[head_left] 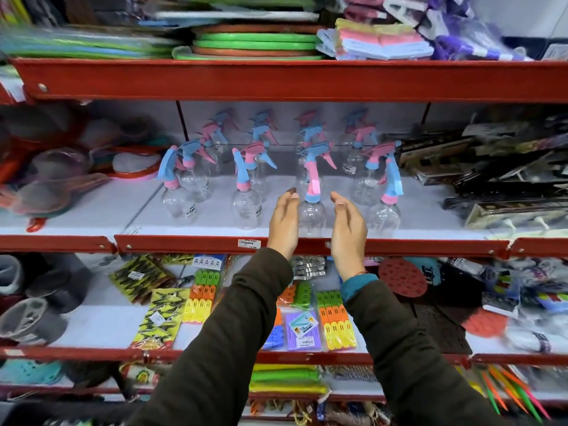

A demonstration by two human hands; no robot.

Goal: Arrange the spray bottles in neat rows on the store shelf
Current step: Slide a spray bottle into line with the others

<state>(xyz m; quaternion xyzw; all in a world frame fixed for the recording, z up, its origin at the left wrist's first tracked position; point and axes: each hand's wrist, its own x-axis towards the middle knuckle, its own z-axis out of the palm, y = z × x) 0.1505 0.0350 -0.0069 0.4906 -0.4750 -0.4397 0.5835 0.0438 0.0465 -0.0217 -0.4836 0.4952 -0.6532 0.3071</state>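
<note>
Squaring up the front row is, as we judge it, the step in hand. Our left hand (pixel 284 221) and right hand (pixel 347 229) flank the pink-trigger bottle (pixel 312 207) at the shelf (pixel 215 244) lip, palms facing each other, fingers (pixel 290 195) loosely curved and spread, holding nothing; we cannot tell whether the left palm brushes the clear body, and the right stands just apart.

The bottles stand upright in four columns running toward twelve o'clock, the rear ones blurred. This one sits third from the left in the front row, with a blue-trigger bottle (pixel 246 207) at its nine o'clock and another (pixel 384 210) at its three o'clock. The far-left bottle (pixel 176 198) stands a little further back than the rest.

To do this well, we would close both palms low on the body, not on the trigger, since an empty plastic bottle likely tips easily. We slide rather than lift, line its base with its neighbours, and turn the nozzle to match theirs. We keep our sleeves clear of the neighbouring bottles.
</note>
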